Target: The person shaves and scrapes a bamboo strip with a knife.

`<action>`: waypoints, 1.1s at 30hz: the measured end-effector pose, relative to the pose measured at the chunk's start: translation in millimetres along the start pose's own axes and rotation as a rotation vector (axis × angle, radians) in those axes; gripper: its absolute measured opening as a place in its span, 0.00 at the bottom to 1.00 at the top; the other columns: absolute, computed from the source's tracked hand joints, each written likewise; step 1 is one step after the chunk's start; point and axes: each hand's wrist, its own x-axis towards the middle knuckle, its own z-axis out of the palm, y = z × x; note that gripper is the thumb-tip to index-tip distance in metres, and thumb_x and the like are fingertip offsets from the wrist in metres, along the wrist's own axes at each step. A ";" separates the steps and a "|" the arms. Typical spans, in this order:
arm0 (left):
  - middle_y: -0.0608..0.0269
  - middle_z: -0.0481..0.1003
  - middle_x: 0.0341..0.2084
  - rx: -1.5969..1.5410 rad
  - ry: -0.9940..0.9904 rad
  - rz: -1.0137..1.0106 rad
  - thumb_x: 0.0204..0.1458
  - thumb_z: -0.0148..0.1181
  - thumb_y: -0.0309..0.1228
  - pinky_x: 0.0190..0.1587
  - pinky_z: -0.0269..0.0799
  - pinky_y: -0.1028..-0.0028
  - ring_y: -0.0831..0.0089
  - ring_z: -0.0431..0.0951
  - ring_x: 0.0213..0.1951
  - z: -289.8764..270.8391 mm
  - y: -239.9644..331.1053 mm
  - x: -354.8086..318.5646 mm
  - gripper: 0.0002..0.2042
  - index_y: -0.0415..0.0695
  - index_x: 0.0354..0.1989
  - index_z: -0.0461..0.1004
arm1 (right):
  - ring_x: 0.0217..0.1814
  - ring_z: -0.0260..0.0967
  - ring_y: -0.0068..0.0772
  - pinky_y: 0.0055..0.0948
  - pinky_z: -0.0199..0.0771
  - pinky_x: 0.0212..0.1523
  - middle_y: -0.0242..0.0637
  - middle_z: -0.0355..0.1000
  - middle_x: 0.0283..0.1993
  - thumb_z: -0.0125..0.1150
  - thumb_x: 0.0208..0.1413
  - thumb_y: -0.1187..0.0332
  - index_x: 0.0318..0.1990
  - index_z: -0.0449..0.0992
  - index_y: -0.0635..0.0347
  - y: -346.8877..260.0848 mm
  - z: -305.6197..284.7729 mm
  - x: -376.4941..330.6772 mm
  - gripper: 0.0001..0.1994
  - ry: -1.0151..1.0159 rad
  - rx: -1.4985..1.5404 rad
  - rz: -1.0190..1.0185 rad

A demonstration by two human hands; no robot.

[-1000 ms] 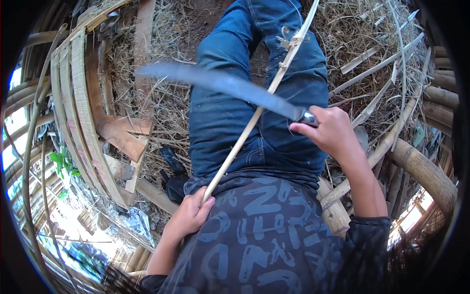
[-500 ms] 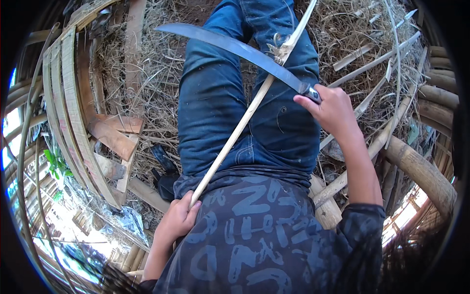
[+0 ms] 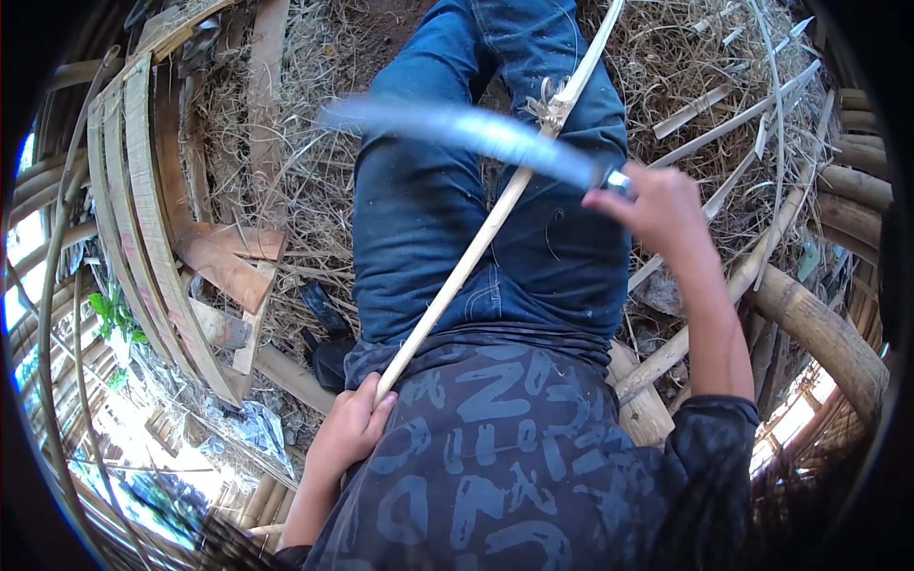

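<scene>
My left hand (image 3: 353,425) is closed around the near end of a long pale bamboo strip (image 3: 464,269), close to my waist. From there the strip runs up and to the right across my thighs, past my right knee. A frayed tuft of shavings (image 3: 549,107) clings to it near that knee. My right hand (image 3: 657,209) grips the handle of a machete (image 3: 476,136), whose curved blade is smeared by motion. The blade points left and crosses the strip just on my side of the tuft; whether it touches the strip I cannot tell.
Curly shavings (image 3: 314,114) cover the ground around my legs. A wooden slatted frame (image 3: 133,200) and short boards (image 3: 224,266) stand at the left. Split bamboo strips (image 3: 733,114) and a thick bamboo pole (image 3: 819,333) lie at the right.
The machete has moved slightly toward me along the strip and now blurs. My right hand has shifted a little right and nearer, while my left hand keeps its hold on the strip.
</scene>
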 end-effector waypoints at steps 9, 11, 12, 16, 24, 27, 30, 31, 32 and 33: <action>0.37 0.71 0.20 -0.017 -0.021 -0.028 0.61 0.53 0.33 0.30 0.65 0.51 0.37 0.73 0.28 1.7 2.1 -0.7 0.10 0.37 0.38 0.64 | 0.22 0.72 0.54 0.43 0.72 0.26 0.48 0.69 0.16 0.62 0.47 0.34 0.20 0.73 0.61 18.2 -1.5 0.5 0.33 0.105 -0.081 0.026; 0.37 0.71 0.20 -0.017 -0.042 -0.027 0.61 0.53 0.33 0.30 0.65 0.51 0.37 0.73 0.28 3.3 1.6 -1.2 0.10 0.38 0.38 0.64 | 0.21 0.72 0.51 0.43 0.72 0.27 0.46 0.70 0.16 0.61 0.51 0.37 0.21 0.73 0.62 33.9 -8.3 5.8 0.31 0.214 0.024 0.124; 0.37 0.70 0.20 -0.013 -0.060 -0.021 0.61 0.53 0.32 0.31 0.65 0.51 0.37 0.73 0.28 1.3 0.2 1.6 0.10 0.38 0.39 0.64 | 0.22 0.73 0.51 0.44 0.72 0.27 0.45 0.70 0.16 0.62 0.51 0.37 0.21 0.73 0.62 36.1 -14.3 4.5 0.31 0.171 0.020 0.144; 0.37 0.70 0.20 0.006 0.002 0.059 0.61 0.53 0.32 0.31 0.65 0.51 0.37 0.73 0.28 3.0 -1.7 6.8 0.10 0.38 0.40 0.63 | 0.22 0.73 0.50 0.43 0.72 0.27 0.45 0.70 0.17 0.62 0.50 0.37 0.21 0.72 0.62 7.4 -19.8 -9.4 0.31 0.080 -0.112 -0.009; 0.46 0.65 0.16 -0.143 0.052 0.062 0.60 0.53 0.32 0.25 0.64 0.62 0.55 0.70 0.19 -0.5 2.6 6.3 0.10 0.35 0.35 0.65 | 0.21 0.72 0.53 0.42 0.72 0.24 0.47 0.70 0.16 0.65 0.47 0.38 0.20 0.72 0.62 -24.7 13.1 -41.5 0.31 0.000 0.094 -0.115; 0.52 0.65 0.16 -0.204 0.072 0.100 0.61 0.53 0.33 0.24 0.63 0.65 0.68 0.67 0.18 -2.3 0.4 14.2 0.11 0.36 0.35 0.66 | 0.23 0.73 0.54 0.44 0.72 0.26 0.49 0.71 0.17 0.67 0.47 0.39 0.19 0.72 0.63 -40.2 28.5 -45.5 0.30 -0.058 0.256 -0.103; 0.66 0.63 0.16 -0.391 0.012 0.024 0.62 0.53 0.33 0.21 0.58 0.75 0.80 0.62 0.18 -8.6 12.3 16.1 0.10 0.38 0.35 0.68 | 0.26 0.73 0.58 0.45 0.72 0.28 0.50 0.71 0.19 0.67 0.48 0.41 0.21 0.73 0.62 -62.5 48.1 -53.4 0.28 -0.101 0.467 -0.111; 0.75 0.61 0.16 -0.538 -0.062 -0.058 0.63 0.53 0.33 0.20 0.54 0.81 0.86 0.58 0.18 -11.1 18.0 16.5 0.09 0.39 0.36 0.70 | 0.26 0.73 0.58 0.45 0.72 0.28 0.50 0.72 0.20 0.67 0.49 0.42 0.21 0.74 0.62 -68.3 53.2 -55.9 0.27 -0.097 0.494 -0.147; 0.75 0.61 0.16 -0.534 -0.059 -0.058 0.63 0.53 0.33 0.20 0.54 0.81 0.86 0.58 0.18 -12.4 20.0 17.5 0.09 0.39 0.36 0.70 | 0.26 0.73 0.57 0.44 0.73 0.28 0.50 0.73 0.21 0.66 0.50 0.44 0.25 0.75 0.62 -75.0 53.1 -58.0 0.25 -0.122 0.546 -0.153; 0.76 0.60 0.16 -0.655 -0.112 -0.098 0.63 0.53 0.35 0.18 0.52 0.83 0.87 0.57 0.16 -14.1 21.8 18.1 0.10 0.41 0.34 0.70 | 0.26 0.73 0.57 0.44 0.73 0.28 0.50 0.73 0.21 0.66 0.50 0.44 0.25 0.75 0.62 -81.9 53.2 -59.9 0.25 -0.117 0.550 -0.149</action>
